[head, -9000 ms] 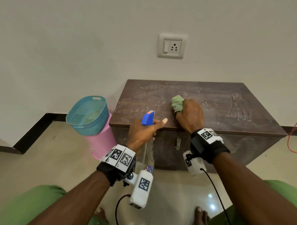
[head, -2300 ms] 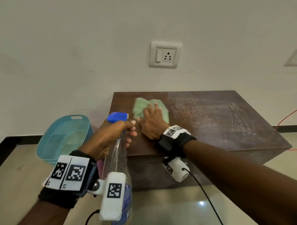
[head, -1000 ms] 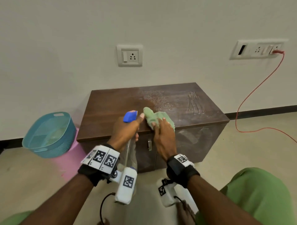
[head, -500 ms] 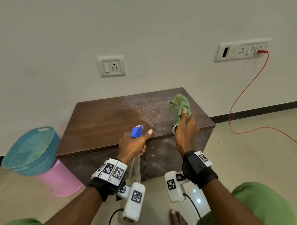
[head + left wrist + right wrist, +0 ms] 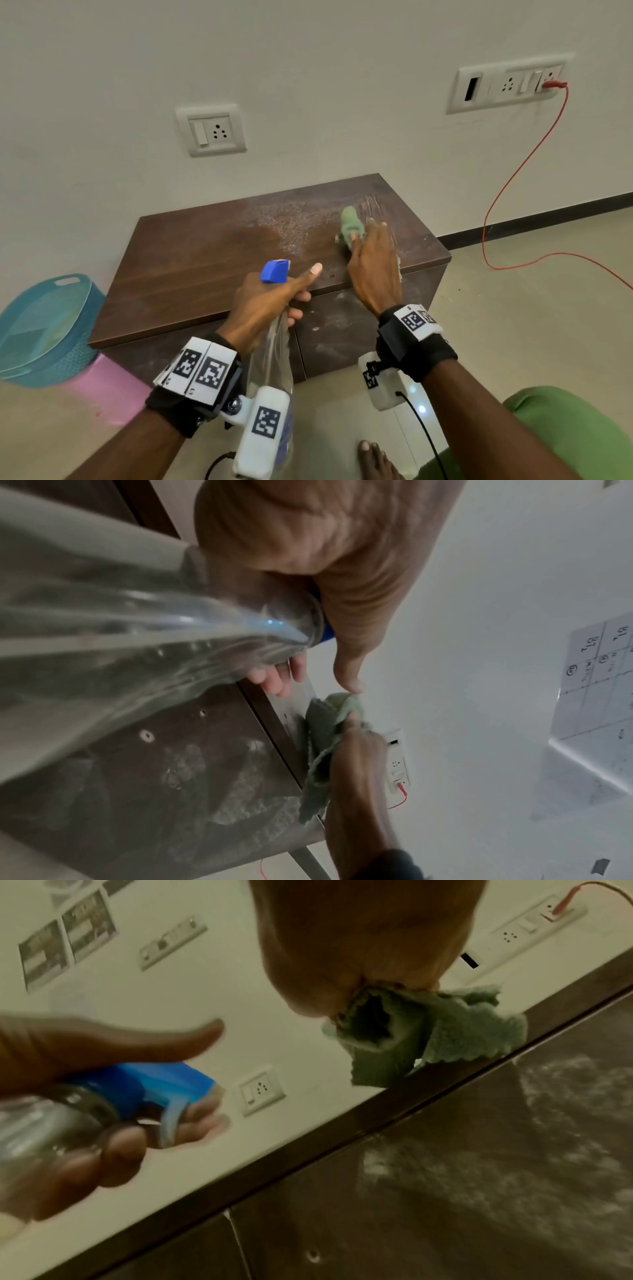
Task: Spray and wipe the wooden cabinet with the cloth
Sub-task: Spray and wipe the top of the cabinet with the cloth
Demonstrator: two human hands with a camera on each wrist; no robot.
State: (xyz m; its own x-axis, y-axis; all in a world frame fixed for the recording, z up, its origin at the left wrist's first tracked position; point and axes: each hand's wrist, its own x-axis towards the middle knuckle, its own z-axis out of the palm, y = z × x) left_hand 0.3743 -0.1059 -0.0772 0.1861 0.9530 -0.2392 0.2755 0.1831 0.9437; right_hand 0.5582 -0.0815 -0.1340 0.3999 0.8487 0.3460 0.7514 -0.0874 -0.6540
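Note:
The dark wooden cabinet (image 5: 205,257) stands against the wall, its top speckled with spray droplets around the middle and right. My right hand (image 5: 368,236) grips the bunched green cloth (image 5: 350,221) and presses it on the right part of the top, near the front edge. The cloth (image 5: 428,1037) bulges out from under the palm in the right wrist view. My left hand (image 5: 301,287) holds the clear spray bottle (image 5: 270,349) by its neck, in front of the cabinet's front edge. The blue spray head (image 5: 274,270) points at the top, fingers on the trigger (image 5: 171,1118).
A teal basket (image 5: 44,329) sits on a pink bin (image 5: 102,387) left of the cabinet. A wall socket (image 5: 212,130) is above it. A red cable (image 5: 513,178) runs from the switch panel (image 5: 507,84) to the floor at right. My bare foot (image 5: 373,459) is below.
My right hand has brought the cloth down from above the front edge onto the cabinet top. The left hand keeps its hold on the bottle.

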